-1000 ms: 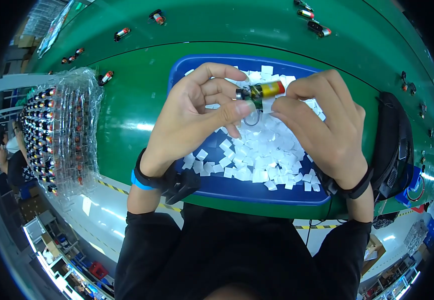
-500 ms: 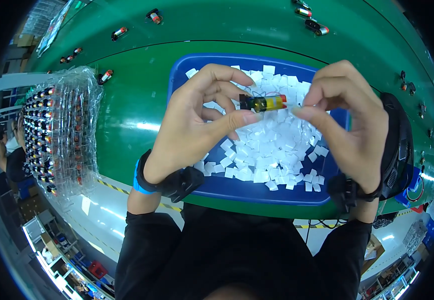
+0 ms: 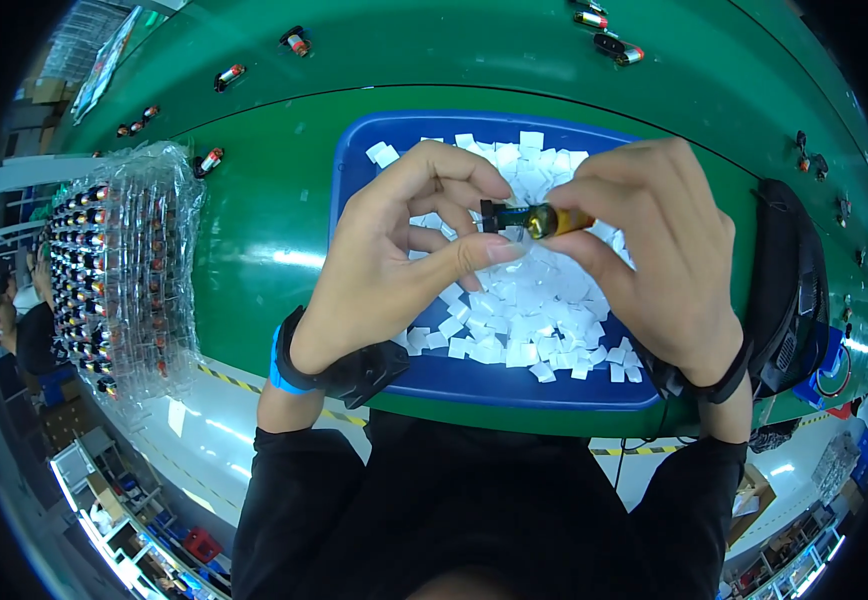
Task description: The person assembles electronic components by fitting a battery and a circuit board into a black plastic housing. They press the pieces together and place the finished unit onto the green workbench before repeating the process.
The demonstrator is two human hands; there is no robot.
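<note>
My left hand (image 3: 384, 250) pinches the black end piece (image 3: 490, 216) of a small part between thumb and fingers. At its other side, my right hand (image 3: 659, 250) grips the yellow-wrapped battery cell (image 3: 542, 222) with thumb and forefinger, hiding its far end. The cell lies against the black piece; whether they are firmly joined I cannot tell. Both hands are above a blue plastic tray (image 3: 494, 392), which holds many small white square pads (image 3: 514, 325).
Clear plastic trays (image 3: 129, 275) filled with similar parts are stacked at the left. Loose battery parts (image 3: 296, 42) lie along the far green table (image 3: 264, 180). A black bag-like object (image 3: 792, 290) stands right of the tray. Another person (image 3: 29, 320) is at the far left.
My right hand has moved left, from beyond the red end of the cell to grip the cell itself. The cell has turned slightly. My left hand stays nearly in place.
</note>
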